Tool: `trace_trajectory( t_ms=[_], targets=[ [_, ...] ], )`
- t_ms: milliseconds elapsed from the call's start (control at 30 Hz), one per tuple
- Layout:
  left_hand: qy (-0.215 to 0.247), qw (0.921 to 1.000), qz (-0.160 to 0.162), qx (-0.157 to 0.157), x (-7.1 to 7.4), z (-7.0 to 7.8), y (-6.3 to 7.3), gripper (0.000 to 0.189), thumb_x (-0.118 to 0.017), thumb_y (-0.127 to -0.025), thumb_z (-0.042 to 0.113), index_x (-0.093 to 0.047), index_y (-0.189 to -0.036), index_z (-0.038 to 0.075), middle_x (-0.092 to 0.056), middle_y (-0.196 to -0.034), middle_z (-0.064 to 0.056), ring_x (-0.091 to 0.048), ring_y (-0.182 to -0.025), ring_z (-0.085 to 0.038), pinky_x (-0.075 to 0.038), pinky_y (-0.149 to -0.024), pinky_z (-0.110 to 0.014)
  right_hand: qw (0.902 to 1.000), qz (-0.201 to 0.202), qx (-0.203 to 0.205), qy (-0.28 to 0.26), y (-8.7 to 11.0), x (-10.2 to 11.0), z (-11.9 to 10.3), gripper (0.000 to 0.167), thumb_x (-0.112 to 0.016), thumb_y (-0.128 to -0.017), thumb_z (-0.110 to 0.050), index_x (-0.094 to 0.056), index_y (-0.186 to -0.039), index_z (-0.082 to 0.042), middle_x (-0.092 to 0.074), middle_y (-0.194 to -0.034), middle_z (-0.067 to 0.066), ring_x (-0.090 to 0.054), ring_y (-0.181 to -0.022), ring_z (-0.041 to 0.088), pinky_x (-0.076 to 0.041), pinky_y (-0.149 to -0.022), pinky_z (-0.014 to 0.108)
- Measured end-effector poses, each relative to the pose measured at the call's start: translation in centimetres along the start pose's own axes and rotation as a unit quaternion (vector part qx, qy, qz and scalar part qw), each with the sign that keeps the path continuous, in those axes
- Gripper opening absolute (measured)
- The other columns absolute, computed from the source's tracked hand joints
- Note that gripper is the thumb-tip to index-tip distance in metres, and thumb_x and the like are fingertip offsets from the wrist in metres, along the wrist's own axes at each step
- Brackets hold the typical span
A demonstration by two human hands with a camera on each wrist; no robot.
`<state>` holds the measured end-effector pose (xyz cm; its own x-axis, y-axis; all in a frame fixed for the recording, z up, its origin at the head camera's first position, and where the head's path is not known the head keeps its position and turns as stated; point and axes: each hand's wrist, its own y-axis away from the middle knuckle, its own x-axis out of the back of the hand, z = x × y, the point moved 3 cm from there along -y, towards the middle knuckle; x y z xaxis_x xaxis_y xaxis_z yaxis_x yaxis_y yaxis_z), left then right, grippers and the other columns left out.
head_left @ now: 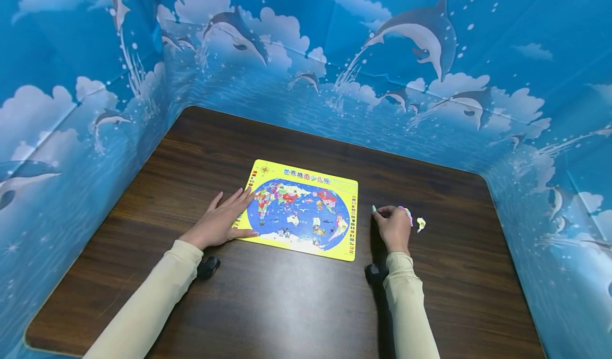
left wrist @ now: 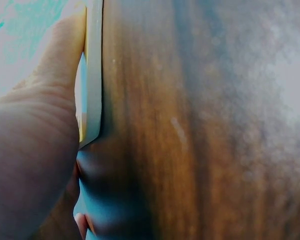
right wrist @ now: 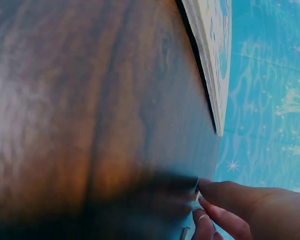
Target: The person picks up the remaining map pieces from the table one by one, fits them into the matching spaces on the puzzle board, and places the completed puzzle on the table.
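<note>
A yellow-bordered world map puzzle board (head_left: 306, 251) lies flat on the table, its blue ocean filled with coloured lands. My left hand (head_left: 222, 223) rests on its left edge, fingers spread and thumb along the lower left corner; in the left wrist view the thumb (left wrist: 60, 55) lies against the board's edge (left wrist: 94, 75). Right of the board, my right hand (head_left: 394, 229) pinches a small light puzzle piece (head_left: 374, 208) between thumb and fingers. The right wrist view shows this hand (right wrist: 240, 202) low over the wood, most of the piece hidden by the fingertips.
Just beyond the right hand lie a pinkish puzzle piece (head_left: 407, 214), partly covered by it, and a cream one (head_left: 421, 224). The dark wooden table (head_left: 296, 306) meets blue dolphin-print cloth (head_left: 287, 99) behind and at both sides.
</note>
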<state>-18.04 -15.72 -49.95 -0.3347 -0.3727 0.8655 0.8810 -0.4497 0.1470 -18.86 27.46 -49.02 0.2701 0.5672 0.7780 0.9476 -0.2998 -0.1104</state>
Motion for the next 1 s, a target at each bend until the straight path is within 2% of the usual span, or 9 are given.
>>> trace_trajectory(
  t_ms=[233,500,600,767,1000],
  targets=[
    [0.004,1.0000,0.000,0.000,-0.1,0.1,0.1,0.106,-0.076,-0.088,0.058,-0.025,-0.164,0.006,-0.016,-0.171,-0.014,-0.011,-0.159,-0.036,0.004,-0.123,-0.064,0.9999,-0.005,-0.008,-0.013,-0.2,-0.3,-0.1,0.011,-0.077,-0.090,-0.004,-0.076,-0.088,0.006,-0.074,-0.085,0.021,-0.068,-0.081,0.036,-0.050,-0.075,0.046],
    [0.003,1.0000,0.001,-0.001,-0.1,-0.1,0.0,0.106,-0.077,-0.088,0.057,-0.025,-0.164,0.006,-0.016,-0.172,-0.013,-0.011,-0.159,-0.036,0.004,-0.124,-0.063,0.9982,-0.013,-0.010,-0.058,-0.4,-0.6,-0.1,0.006,-0.076,-0.090,0.002,-0.072,-0.088,0.007,-0.071,-0.081,0.019,-0.062,-0.067,0.021,-0.045,-0.059,0.020],
    [0.003,1.0000,0.001,-0.001,0.0,-0.1,0.0,0.106,-0.076,-0.088,0.058,-0.025,-0.164,0.006,-0.016,-0.172,-0.013,-0.011,-0.159,-0.036,0.004,-0.123,-0.063,0.9967,-0.015,-0.010,-0.079,-0.5,-0.8,-0.2,0.005,-0.076,-0.090,0.002,-0.072,-0.090,0.005,-0.072,-0.083,0.018,-0.063,-0.065,0.016,-0.046,-0.054,0.014],
    [0.001,1.0000,-0.002,-0.002,0.0,-0.1,0.0,0.106,-0.075,-0.088,0.060,-0.024,-0.165,0.007,-0.015,-0.172,-0.013,-0.010,-0.159,-0.035,0.004,-0.124,-0.063,0.9954,-0.033,-0.014,-0.089,-0.1,-1.2,-0.9,0.007,-0.075,-0.093,-0.003,-0.075,-0.097,0.002,-0.074,-0.088,0.016,-0.066,-0.073,0.019,-0.048,-0.058,0.017],
    [0.000,1.0000,-0.003,0.000,-0.2,-0.2,0.0,0.107,-0.076,-0.088,0.059,-0.024,-0.165,0.007,-0.015,-0.172,-0.013,-0.010,-0.159,-0.035,0.005,-0.124,-0.062,0.9863,-0.101,-0.019,-0.129,0.7,-2.1,-3.5,0.014,-0.074,-0.096,-0.008,-0.079,-0.107,0.000,-0.074,-0.100,0.016,-0.062,-0.082,0.025,-0.049,-0.067,0.025]
  ],
)
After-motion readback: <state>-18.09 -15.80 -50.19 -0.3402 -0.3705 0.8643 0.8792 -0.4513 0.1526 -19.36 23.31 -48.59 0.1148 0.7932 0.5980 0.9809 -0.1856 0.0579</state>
